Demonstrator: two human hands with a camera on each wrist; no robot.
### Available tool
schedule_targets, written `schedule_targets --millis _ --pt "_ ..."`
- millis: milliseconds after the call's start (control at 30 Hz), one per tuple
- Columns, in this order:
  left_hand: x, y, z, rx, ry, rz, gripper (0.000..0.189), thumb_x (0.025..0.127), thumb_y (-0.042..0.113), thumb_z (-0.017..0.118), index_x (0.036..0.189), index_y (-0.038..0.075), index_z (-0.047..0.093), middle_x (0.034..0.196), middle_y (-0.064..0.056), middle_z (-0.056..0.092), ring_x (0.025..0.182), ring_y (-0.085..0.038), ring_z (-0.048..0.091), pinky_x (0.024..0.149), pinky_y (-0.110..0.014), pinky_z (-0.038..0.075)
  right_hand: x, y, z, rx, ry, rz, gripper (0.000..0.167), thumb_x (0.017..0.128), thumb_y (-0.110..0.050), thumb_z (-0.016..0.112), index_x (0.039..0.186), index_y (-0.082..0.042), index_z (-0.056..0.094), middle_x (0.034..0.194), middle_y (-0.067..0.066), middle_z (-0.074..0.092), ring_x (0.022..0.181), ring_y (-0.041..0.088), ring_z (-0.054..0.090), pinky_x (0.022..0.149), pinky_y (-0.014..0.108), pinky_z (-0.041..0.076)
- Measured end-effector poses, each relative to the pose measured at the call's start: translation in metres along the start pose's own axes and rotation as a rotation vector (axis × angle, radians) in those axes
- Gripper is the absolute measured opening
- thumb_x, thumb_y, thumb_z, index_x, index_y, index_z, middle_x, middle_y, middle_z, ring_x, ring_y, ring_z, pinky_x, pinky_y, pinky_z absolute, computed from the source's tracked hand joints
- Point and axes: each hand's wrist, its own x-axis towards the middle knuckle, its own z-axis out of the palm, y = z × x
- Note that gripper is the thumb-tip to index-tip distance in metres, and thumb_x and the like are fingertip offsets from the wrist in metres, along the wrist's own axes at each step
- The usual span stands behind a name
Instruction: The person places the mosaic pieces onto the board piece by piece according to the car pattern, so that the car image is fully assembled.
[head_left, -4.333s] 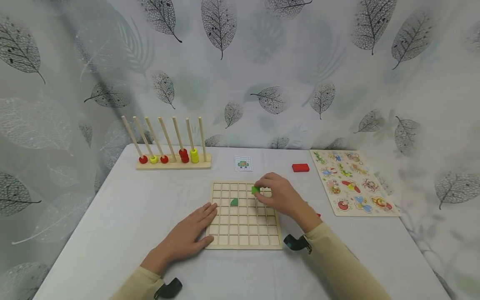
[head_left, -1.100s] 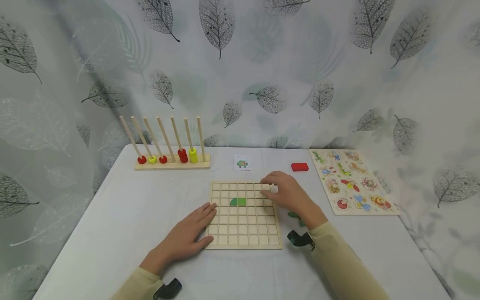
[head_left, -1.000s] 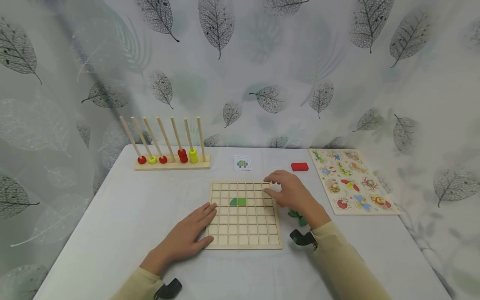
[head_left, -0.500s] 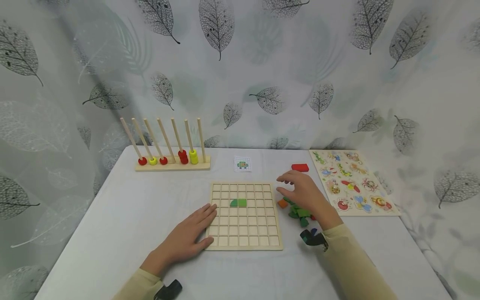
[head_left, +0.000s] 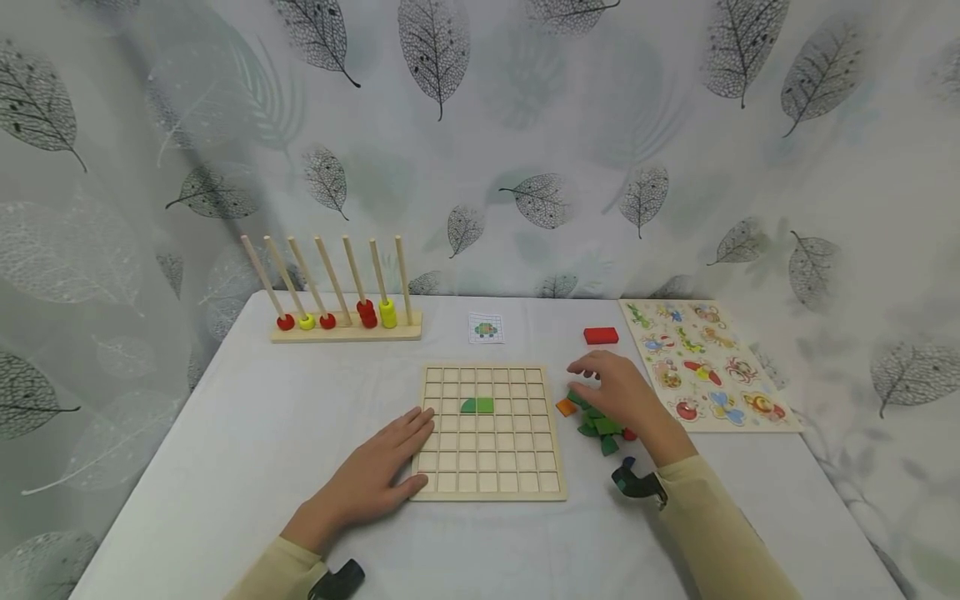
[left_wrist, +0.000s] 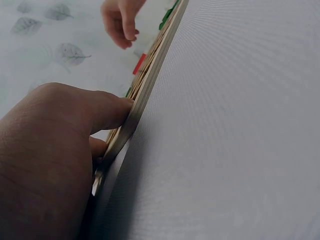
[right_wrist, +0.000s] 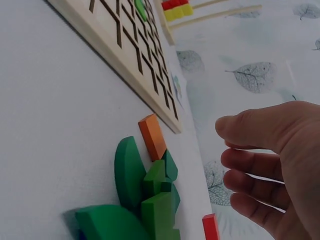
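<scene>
The square wooden grid board point(head_left: 487, 492) lies mid-table. In one of its rows a dark green quarter-round block point(head_left: 468, 406) sits beside a light green square block point(head_left: 485, 406). My left hand point(head_left: 375, 467) rests at the board's left edge, fingers straight, thumb on the rim. My right hand point(head_left: 618, 392) hovers over a pile of green blocks point(head_left: 604, 425) right of the board, its fingers loosely bent and holding nothing. An orange block point(head_left: 566, 407) lies at the pile's left side. In the right wrist view the thumb and fingers point(right_wrist: 255, 165) are apart above the green blocks.
A wooden peg abacus point(head_left: 345, 333) with red and yellow beads stands at the back left. A small pattern card point(head_left: 487, 328) lies behind the board. A red block point(head_left: 601, 336) is at the back right, next to an insect puzzle board point(head_left: 705, 367).
The light green square block went from my right hand into the grid beside the quarter-round. My right hand then moved right, off the board, over the pile. The left hand stayed put.
</scene>
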Motion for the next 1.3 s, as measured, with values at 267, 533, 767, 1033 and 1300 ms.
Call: schedule_targets --millis 267,533,767,1033,1300 --pt "-0.001 0.000 0.000 0.001 0.001 -0.001 0.075 0.105 0.040 0.066 0.165 0.001 0.043 0.175 -0.008 0.034 0.162 -0.030 0.028 0.126 -0.053 0.033 -0.006 0.006 0.005 -0.006 -0.089 0.053 0.025 0.096 -0.016 0.084 0.119 -0.007 0.081 0.110 0.005 0.075 0.101 0.026 0.067 0.090 0.050 0.059" --pt "-0.001 0.000 0.001 0.009 0.010 0.004 0.075 0.105 0.040 0.066 0.165 0.001 0.043 0.175 -0.008 0.034 0.162 -0.031 0.029 0.126 -0.054 0.033 -0.007 0.010 0.010 -0.035 -0.151 0.080 0.023 0.096 -0.017 0.084 0.118 -0.009 0.081 0.109 0.003 0.074 0.100 0.025 0.066 0.093 0.050 0.059" --pt "-0.001 -0.001 0.001 0.012 0.007 0.006 0.075 0.105 0.040 0.066 0.165 0.001 0.043 0.175 -0.008 0.034 0.162 -0.029 0.028 0.126 -0.053 0.033 -0.003 0.014 0.013 -0.012 -0.169 0.117 0.025 0.097 -0.011 0.082 0.122 -0.006 0.081 0.115 0.007 0.077 0.105 0.027 0.067 0.100 0.053 0.057" --pt "-0.001 0.000 0.000 0.006 0.002 0.004 0.075 0.104 0.039 0.067 0.165 0.001 0.043 0.175 -0.009 0.035 0.162 -0.031 0.029 0.126 -0.053 0.033 0.001 0.017 0.015 -0.031 -0.166 0.133 0.031 0.097 -0.014 0.082 0.126 -0.003 0.078 0.116 0.009 0.076 0.107 0.028 0.069 0.101 0.054 0.057" --pt "0.000 -0.001 -0.001 0.008 -0.002 0.002 0.076 0.104 0.039 0.067 0.165 0.001 0.043 0.175 -0.008 0.034 0.162 -0.030 0.028 0.126 -0.053 0.032 0.005 0.018 0.020 -0.060 -0.164 0.120 0.030 0.096 -0.014 0.084 0.123 -0.002 0.080 0.113 0.010 0.076 0.104 0.029 0.069 0.099 0.053 0.058"
